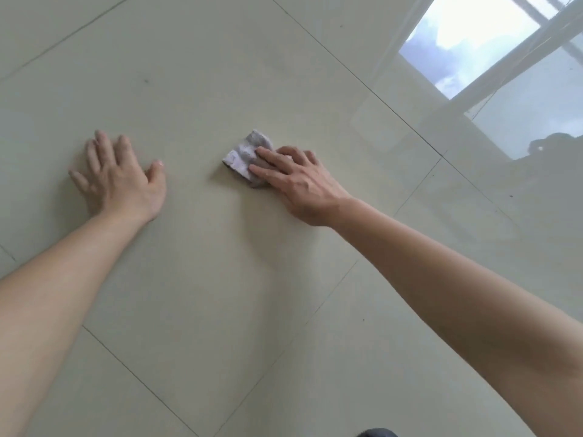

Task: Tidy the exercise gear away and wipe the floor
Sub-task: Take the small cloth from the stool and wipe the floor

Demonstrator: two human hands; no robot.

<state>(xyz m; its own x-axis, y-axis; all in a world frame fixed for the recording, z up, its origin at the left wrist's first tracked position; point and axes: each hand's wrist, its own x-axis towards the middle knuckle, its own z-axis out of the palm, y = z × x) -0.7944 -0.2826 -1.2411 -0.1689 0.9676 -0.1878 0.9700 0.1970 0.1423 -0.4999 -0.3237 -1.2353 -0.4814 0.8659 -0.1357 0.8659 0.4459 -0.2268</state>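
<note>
- Pressing with straight fingers, right hand point(293, 181) pins a folded grey cloth point(244, 156) onto the tiled floor point(205, 263).
- Left hand point(116, 178) rests flat, fingers spread, holding nothing.

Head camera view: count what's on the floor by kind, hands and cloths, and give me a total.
Cloths: 1, the cloth, crumpled.
Hands: 2, the left hand flat on the floor, the right hand pressing the cloth.
Total: 3
</note>
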